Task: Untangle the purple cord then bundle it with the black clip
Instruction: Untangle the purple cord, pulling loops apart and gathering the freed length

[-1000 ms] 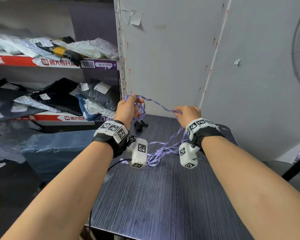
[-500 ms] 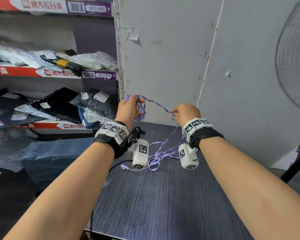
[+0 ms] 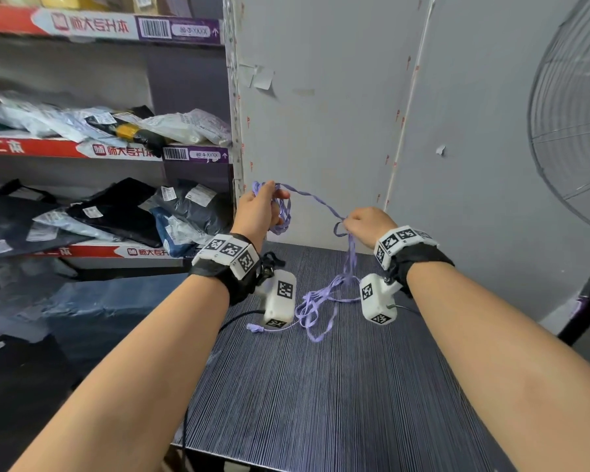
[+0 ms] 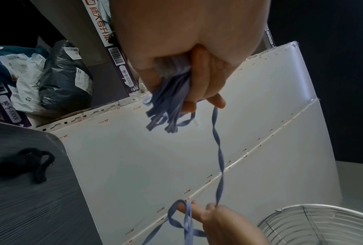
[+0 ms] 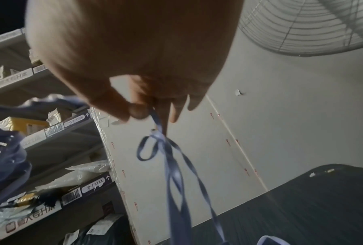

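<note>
The purple cord (image 3: 315,200) is a flat thin ribbon-like cable. My left hand (image 3: 260,208) grips a bunch of its loops (image 4: 172,92) above the table's far left corner. One strand runs across to my right hand (image 3: 363,223), which pinches it between thumb and fingertips (image 5: 141,112). From that pinch, more cord hangs down (image 5: 176,174) to a loose tangle (image 3: 315,301) on the dark striped table (image 3: 321,403), its plug end (image 3: 254,328) lying at the left. The black clip (image 4: 27,164) lies on the table near the far left corner, mostly hidden behind my left wrist in the head view.
White panels (image 3: 321,114) stand behind the table. Shelves with bagged parcels (image 3: 116,212) fill the left side. A wire fan guard (image 3: 573,131) is at the right. A black cable (image 3: 239,316) trails off the table's left edge.
Both hands have risen a little with the cord, and the strand between them has lengthened slightly. More cord hangs off the table from my right hand. The camera has tilted up.
</note>
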